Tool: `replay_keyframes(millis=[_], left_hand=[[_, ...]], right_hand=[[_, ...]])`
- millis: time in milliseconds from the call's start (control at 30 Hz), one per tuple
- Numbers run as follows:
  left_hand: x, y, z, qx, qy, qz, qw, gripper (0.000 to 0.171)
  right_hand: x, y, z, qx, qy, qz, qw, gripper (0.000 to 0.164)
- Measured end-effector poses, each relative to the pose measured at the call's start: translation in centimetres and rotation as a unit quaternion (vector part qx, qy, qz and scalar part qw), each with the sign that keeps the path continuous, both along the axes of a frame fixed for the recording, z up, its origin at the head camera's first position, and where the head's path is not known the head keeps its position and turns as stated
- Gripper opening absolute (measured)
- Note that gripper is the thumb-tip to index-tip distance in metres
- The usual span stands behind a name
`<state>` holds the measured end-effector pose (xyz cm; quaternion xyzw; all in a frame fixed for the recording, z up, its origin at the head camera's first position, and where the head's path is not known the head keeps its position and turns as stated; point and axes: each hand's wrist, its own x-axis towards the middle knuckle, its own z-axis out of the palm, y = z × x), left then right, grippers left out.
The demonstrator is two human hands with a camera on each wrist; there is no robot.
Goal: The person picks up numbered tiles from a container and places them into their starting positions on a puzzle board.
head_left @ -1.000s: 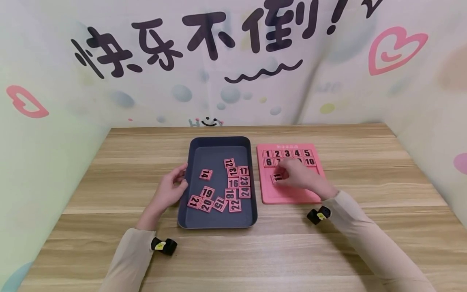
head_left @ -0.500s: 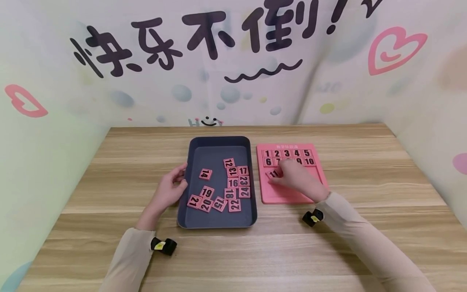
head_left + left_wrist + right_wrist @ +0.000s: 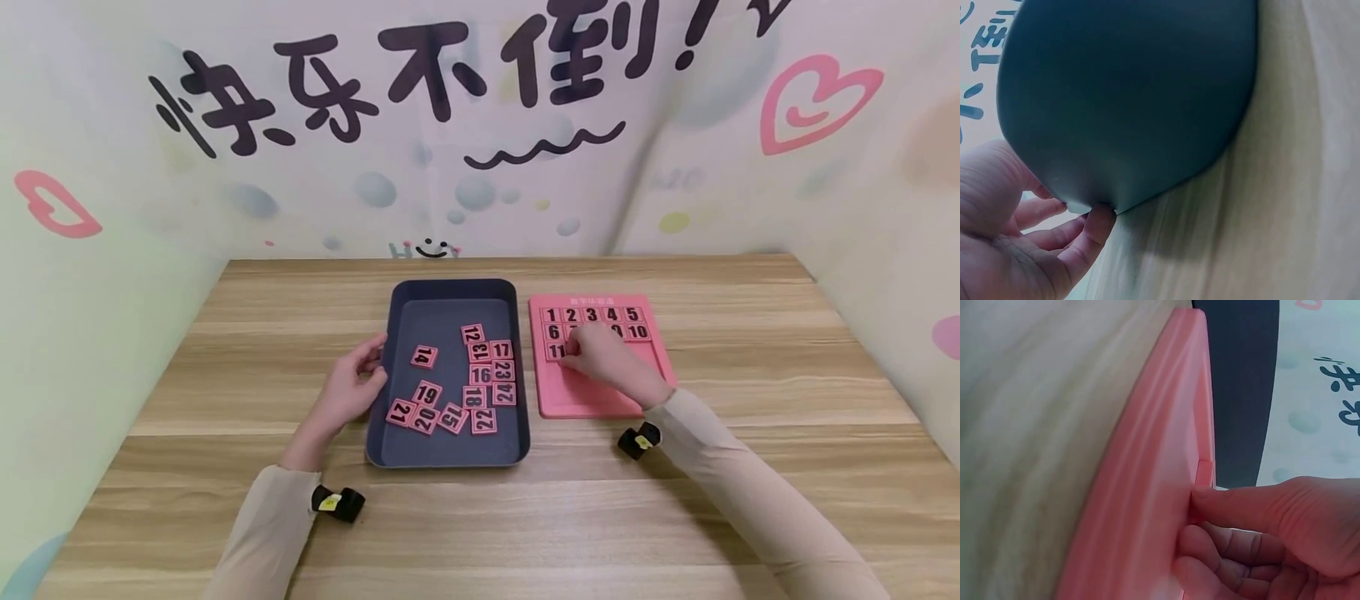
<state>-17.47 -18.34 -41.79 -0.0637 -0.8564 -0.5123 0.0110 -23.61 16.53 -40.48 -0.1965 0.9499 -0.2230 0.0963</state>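
Observation:
In the head view, my left hand (image 3: pixel 349 389) grips the left wall of a dark grey-blue tray (image 3: pixel 450 457). The left wrist view shows bent fingers (image 3: pixel 1094 234) against the tray's outer side. Inside lie several loose pink number tiles, such as tile 14 (image 3: pixel 423 357) and tile 19 (image 3: pixel 427 393). Over the pink puzzle board (image 3: pixel 592 402) my right hand (image 3: pixel 606 357) pinches tile 11 (image 3: pixel 555 352), which sits directly below tile 6 at the board's left side. Tiles 1 to 10 form two rows at the top; the hand partly covers the second row.
The board stands just right of the tray on a wood-grain table (image 3: pixel 465 533). A printed cloth backdrop (image 3: pixel 300 200) rises behind the table. Black wrist cameras are strapped at both sleeves, the left camera (image 3: pixel 341 504) and the right camera (image 3: pixel 639 440).
My right hand has moved slightly left, bringing tile 11 from mid-board to the left side below tile 6 and straightening it. The left hand and tray have stayed put.

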Motion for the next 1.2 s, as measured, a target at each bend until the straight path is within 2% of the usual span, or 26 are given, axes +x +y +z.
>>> replay_keyframes(millis=[233, 467, 533, 667, 800, 1033, 1200], left_hand=[[-0.2, 0.0, -0.2, -0.003, 0.003, 0.004, 1.0, 0.048], [-0.1, 0.2, 0.1, -0.01, -0.006, 0.003, 0.9999, 0.048], [-0.1, 0.2, 0.2, -0.011, -0.007, 0.002, 0.9999, 0.049], [0.0, 0.1, 0.2, -0.01, -0.01, 0.001, 0.9999, 0.049], [0.0, 0.1, 0.3, -0.008, -0.011, 0.0, 0.9999, 0.049], [-0.1, 0.0, 0.0, -0.003, -0.008, 0.002, 1.0, 0.049], [0.0, 0.0, 0.0, -0.006, -0.006, 0.003, 1.0, 0.049]], right_hand=[[-0.2, 0.0, 0.2, -0.003, -0.016, -0.001, 1.0, 0.029], [-0.4, -0.3, 0.9, 0.007, -0.005, -0.02, 1.0, 0.029], [-0.5, -0.8, 1.3, -0.013, 0.004, -0.025, 1.0, 0.024], [-0.5, -2.4, 1.8, -0.078, 0.023, -0.01, 0.997, 0.014], [-0.5, -4.2, 1.8, -0.131, 0.037, 0.005, 0.991, 0.013], [-1.1, -7.0, 1.4, -0.169, 0.05, 0.051, 0.983, 0.026], [-2.1, -8.5, 0.9, -0.169, 0.043, 0.066, 0.982, 0.026]])
